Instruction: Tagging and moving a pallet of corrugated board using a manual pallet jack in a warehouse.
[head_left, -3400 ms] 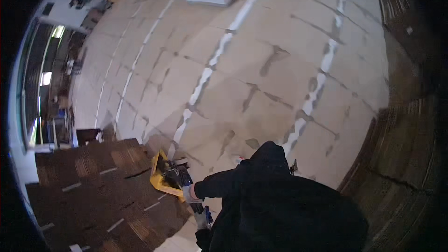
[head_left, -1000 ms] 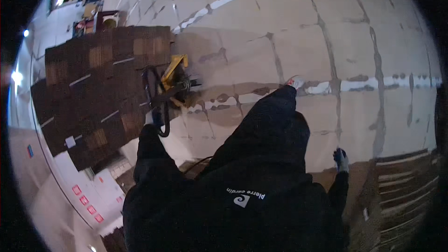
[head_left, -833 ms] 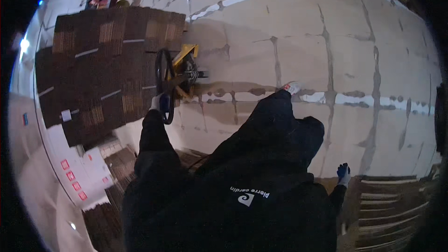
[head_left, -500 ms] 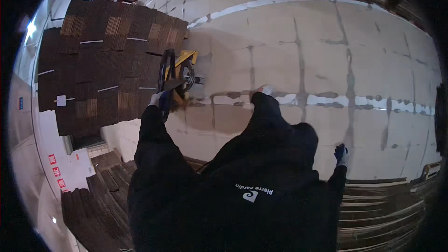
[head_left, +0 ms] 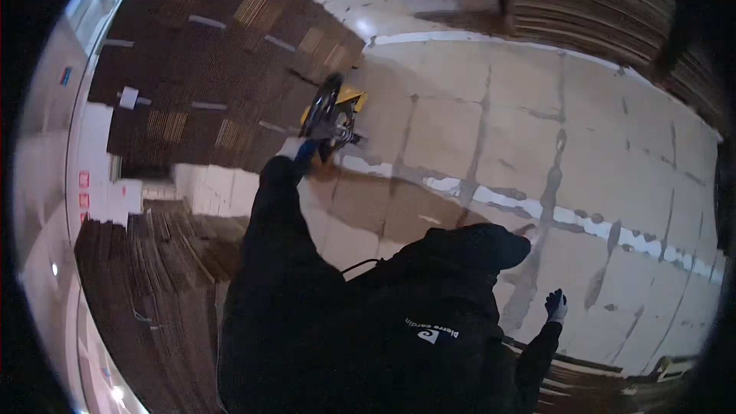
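In a blue-and-white glove, my left hand (head_left: 295, 149) is closed around the lower end of the black loop handle (head_left: 325, 101) of a pallet jack. The jack's yellow body (head_left: 351, 97) and a wheel show behind the handle. Beyond it rises a big strapped load of flattened brown cardboard (head_left: 222, 69), hiding whatever lies underneath. My right hand (head_left: 556, 304), gloved the same way, hangs out at my right side. It looks empty, its fingers loosely parted, and is nearest to the tiled floor.
More stacked cardboard (head_left: 161, 284) stands at the lower left, and another pile (head_left: 583, 8) at the upper right. Cardboard layers (head_left: 606, 395) also lie behind my right arm. The tiled floor (head_left: 445, 138) carries a white line. A pale wall runs along the left.
The view has turned, and the jack with its load sits farther right in it. My left hand keeps hold of the handle. One leg has swung to the right in a step.
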The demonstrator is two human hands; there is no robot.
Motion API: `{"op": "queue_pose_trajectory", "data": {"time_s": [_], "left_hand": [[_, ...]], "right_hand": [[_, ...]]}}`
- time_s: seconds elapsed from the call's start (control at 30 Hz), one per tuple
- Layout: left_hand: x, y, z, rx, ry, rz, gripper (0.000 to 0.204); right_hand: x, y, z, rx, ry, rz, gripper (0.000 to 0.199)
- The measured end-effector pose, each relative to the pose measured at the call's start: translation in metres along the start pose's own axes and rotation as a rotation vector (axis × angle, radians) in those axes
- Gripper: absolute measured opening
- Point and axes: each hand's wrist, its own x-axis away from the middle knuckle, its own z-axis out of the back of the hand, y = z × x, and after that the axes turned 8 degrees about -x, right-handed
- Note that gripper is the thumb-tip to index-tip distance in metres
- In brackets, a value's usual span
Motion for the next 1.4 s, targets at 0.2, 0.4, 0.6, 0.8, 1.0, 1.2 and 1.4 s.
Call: {"op": "queue_pose_trajectory", "data": {"time_s": [0.2, 0.4, 0.6, 0.8, 1.0, 1.2, 1.4], "left_hand": [[-0.003, 0.052, -0.051, 0.051, -0.143, 0.203, 0.032], [-0.029, 0.148, -0.064, -0.421, -0.008, -0.193, 0.032], [0.026, 0.289, -0.106, 1.036, -0.087, 0.403, 0.017], [0.141, 0.366, -0.132, -0.103, 0.050, 0.212, 0.038], [0.208, 0.514, -0.156, 0.302, 0.115, 0.272, 0.031], [0.257, 0.573, -0.198, 0.548, -0.066, 0.535, 0.023], [0.284, 0.726, -0.213, 0.501, -0.143, 0.671, 0.029]], "right_hand": [[-0.007, -0.078, 0.115, -0.084, -0.098, 0.127, 0.028], [0.021, -0.148, 0.227, -0.227, 0.192, 0.139, 0.026], [-0.072, -0.190, 0.332, -0.119, -0.065, -0.095, 0.040], [-0.191, -0.314, 0.430, -0.121, -0.442, -0.168, 0.044], [-0.251, -0.537, 0.459, 0.104, -0.218, -0.172, 0.036], [-0.297, -0.765, 0.439, 0.297, -0.215, 0.310, 0.023], [-0.361, -0.824, 0.386, 0.138, -0.352, 0.372, 0.021]]}}
